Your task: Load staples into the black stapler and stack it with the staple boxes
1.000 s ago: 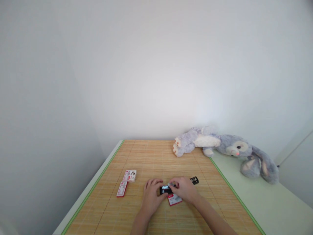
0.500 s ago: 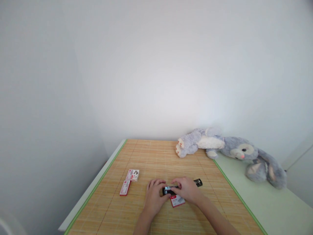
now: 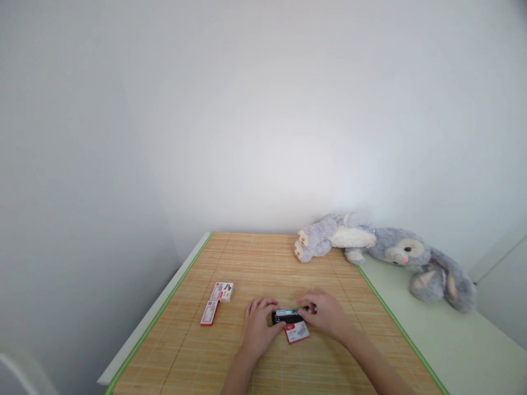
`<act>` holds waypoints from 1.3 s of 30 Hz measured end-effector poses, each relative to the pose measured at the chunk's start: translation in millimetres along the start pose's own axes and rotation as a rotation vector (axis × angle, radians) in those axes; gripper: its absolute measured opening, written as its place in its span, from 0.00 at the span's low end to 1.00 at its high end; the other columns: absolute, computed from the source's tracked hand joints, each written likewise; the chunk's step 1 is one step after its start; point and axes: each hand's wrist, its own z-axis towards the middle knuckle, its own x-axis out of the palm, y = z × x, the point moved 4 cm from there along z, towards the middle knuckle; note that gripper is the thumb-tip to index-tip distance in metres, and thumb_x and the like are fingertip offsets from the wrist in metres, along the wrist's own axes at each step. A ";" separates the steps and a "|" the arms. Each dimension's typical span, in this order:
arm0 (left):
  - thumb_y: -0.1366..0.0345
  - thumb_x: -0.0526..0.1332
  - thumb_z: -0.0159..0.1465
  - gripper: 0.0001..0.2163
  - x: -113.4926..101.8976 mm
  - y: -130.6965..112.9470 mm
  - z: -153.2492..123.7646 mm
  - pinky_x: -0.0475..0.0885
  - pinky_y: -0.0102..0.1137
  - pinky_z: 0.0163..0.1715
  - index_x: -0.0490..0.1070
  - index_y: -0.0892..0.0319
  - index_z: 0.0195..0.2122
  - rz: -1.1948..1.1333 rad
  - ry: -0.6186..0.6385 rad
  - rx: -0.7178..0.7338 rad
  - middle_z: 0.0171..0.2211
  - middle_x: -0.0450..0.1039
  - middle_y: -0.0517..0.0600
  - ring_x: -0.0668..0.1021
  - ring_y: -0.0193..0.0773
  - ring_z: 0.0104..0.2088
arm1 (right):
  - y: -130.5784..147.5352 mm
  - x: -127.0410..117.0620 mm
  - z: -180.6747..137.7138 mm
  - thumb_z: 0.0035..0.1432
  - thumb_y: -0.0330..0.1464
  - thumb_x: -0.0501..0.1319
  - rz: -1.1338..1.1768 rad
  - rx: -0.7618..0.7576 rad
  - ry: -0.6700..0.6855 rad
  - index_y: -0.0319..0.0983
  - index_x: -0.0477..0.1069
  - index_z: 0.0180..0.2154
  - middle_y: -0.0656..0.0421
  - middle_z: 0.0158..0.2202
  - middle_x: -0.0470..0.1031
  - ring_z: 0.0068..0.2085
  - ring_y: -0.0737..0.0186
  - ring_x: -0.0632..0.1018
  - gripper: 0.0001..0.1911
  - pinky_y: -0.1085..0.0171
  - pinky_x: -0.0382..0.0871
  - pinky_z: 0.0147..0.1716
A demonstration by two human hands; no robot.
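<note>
A black stapler [image 3: 288, 316] lies lengthwise on the bamboo mat, opened out so that its metal staple channel faces up. The fingers and thumb of my left hand [image 3: 258, 326] are closed around its left end. My right hand [image 3: 327, 315] pinches at the channel's right part, thumb and fingertips together, and hides the stapler's right end. Whether staples sit between those fingertips is too small to make out. Just in front of the stapler lies a white and red staple box [image 3: 297, 332], its far edge close against the stapler.
To the left, two more small white and red boxes, one farther back [image 3: 222, 291] and one nearer [image 3: 209, 312], lie on the bamboo mat [image 3: 185, 351]. A grey plush rabbit [image 3: 354, 237] stretches along the back right, partly on the pale green tabletop [image 3: 453, 351].
My right hand has slid to the right along the stapler, uncovering more of the metal channel and covering the right end. My left hand keeps its hold. The view has shifted slightly.
</note>
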 end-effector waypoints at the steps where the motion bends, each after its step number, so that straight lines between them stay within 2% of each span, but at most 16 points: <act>1: 0.55 0.72 0.56 0.15 0.0 0.3 0.2 0.59 0.42 0.60 0.79 0.44 0.45 -0.001 0.002 0.001 0.54 0.75 0.45 0.69 0.48 0.57 | -11.1 -10.2 -3.0 0.54 0.39 0.65 0.005 0.005 -0.018 0.46 0.80 0.49 0.54 0.44 0.81 0.50 0.50 0.76 0.19 0.59 0.65 0.51; 2: 0.55 0.72 0.56 0.15 0.0 0.5 0.3 0.59 0.42 0.60 0.79 0.44 0.45 -0.002 0.003 0.001 0.54 0.75 0.46 0.69 0.48 0.57 | -22.7 -19.7 -6.4 0.50 0.37 0.68 0.019 0.008 -0.026 0.45 0.79 0.52 0.53 0.51 0.79 0.56 0.48 0.73 0.24 0.57 0.63 0.56; 3: 0.56 0.72 0.56 0.15 -0.1 0.5 0.4 0.59 0.42 0.60 0.79 0.45 0.45 -0.004 0.005 0.002 0.54 0.75 0.46 0.69 0.48 0.57 | -34.4 -28.0 -10.1 0.45 0.35 0.70 0.034 0.026 -0.028 0.44 0.78 0.53 0.52 0.53 0.78 0.57 0.45 0.72 0.29 0.55 0.62 0.58; 4: 0.56 0.72 0.56 0.15 -0.2 0.4 0.5 0.59 0.42 0.60 0.79 0.45 0.45 -0.006 0.005 0.002 0.54 0.75 0.46 0.69 0.48 0.57 | -44.8 -34.6 -13.8 0.43 0.34 0.70 0.050 0.039 -0.017 0.43 0.79 0.52 0.51 0.53 0.78 0.56 0.44 0.73 0.30 0.54 0.63 0.57; 8: 0.57 0.72 0.55 0.15 -1.2 -1.1 0.3 0.59 0.42 0.60 0.79 0.44 0.45 -0.014 0.003 -0.001 0.54 0.75 0.45 0.69 0.48 0.57 | -62.5 -47.0 -21.2 0.49 0.35 0.66 0.160 0.041 0.045 0.43 0.81 0.41 0.56 0.38 0.82 0.41 0.51 0.79 0.15 0.58 0.70 0.44; 10: 0.56 0.72 0.55 0.16 -1.5 -2.1 0.1 0.59 0.42 0.60 0.79 0.45 0.45 -0.015 0.003 0.000 0.54 0.75 0.45 0.69 0.48 0.57 | -56.1 -47.6 -17.5 0.52 0.37 0.65 0.226 0.013 0.051 0.43 0.80 0.41 0.58 0.38 0.81 0.40 0.54 0.79 0.13 0.61 0.71 0.39; 14: 0.56 0.72 0.55 0.16 -2.1 -3.4 0.0 0.59 0.42 0.60 0.79 0.45 0.45 -0.014 0.004 0.003 0.54 0.75 0.45 0.69 0.48 0.57 | -27.6 -35.0 2.8 0.53 0.39 0.67 0.310 -0.060 0.048 0.41 0.76 0.38 0.59 0.39 0.79 0.40 0.58 0.78 0.11 0.65 0.69 0.36; 19: 0.56 0.72 0.56 0.15 -3.2 -4.7 -1.0 0.60 0.43 0.59 0.79 0.44 0.45 -0.011 0.012 0.009 0.53 0.75 0.45 0.70 0.49 0.56 | 3.0 7.0 31.4 0.47 0.35 0.71 0.302 -0.121 0.073 0.40 0.73 0.32 0.64 0.31 0.74 0.32 0.65 0.72 0.11 0.68 0.62 0.31; 23: 0.55 0.71 0.56 0.15 -3.8 -5.7 -1.5 0.61 0.42 0.58 0.79 0.46 0.44 -0.014 0.010 0.010 0.52 0.76 0.46 0.70 0.49 0.56 | 10.6 32.6 40.7 0.43 0.31 0.71 0.261 -0.133 0.084 0.39 0.73 0.31 0.63 0.33 0.72 0.32 0.66 0.70 0.11 0.69 0.57 0.29; 30: 0.56 0.70 0.56 0.16 -5.3 -7.0 -1.3 0.61 0.41 0.58 0.76 0.48 0.45 -0.030 0.006 0.003 0.52 0.75 0.47 0.70 0.48 0.56 | -1.3 34.9 38.3 0.43 0.36 0.73 0.205 -0.109 0.070 0.41 0.75 0.32 0.62 0.36 0.74 0.34 0.64 0.72 0.13 0.67 0.59 0.33; 35: 0.65 0.63 0.56 0.21 -8.9 -17.3 -11.1 0.62 0.39 0.60 0.69 0.52 0.52 -0.052 -0.013 0.005 0.56 0.70 0.52 0.69 0.47 0.58 | -30.7 26.1 18.2 0.51 0.43 0.69 0.177 0.026 -0.052 0.40 0.74 0.32 0.61 0.33 0.75 0.34 0.60 0.73 0.14 0.65 0.60 0.34; 39: 0.69 0.60 0.53 0.27 0.6 -44.5 -23.8 0.58 0.39 0.64 0.68 0.49 0.56 -0.066 0.111 0.139 0.61 0.67 0.50 0.66 0.47 0.62 | -55.5 23.3 -10.0 0.60 0.49 0.61 0.195 0.168 -0.175 0.41 0.74 0.37 0.59 0.31 0.78 0.33 0.57 0.76 0.18 0.63 0.62 0.34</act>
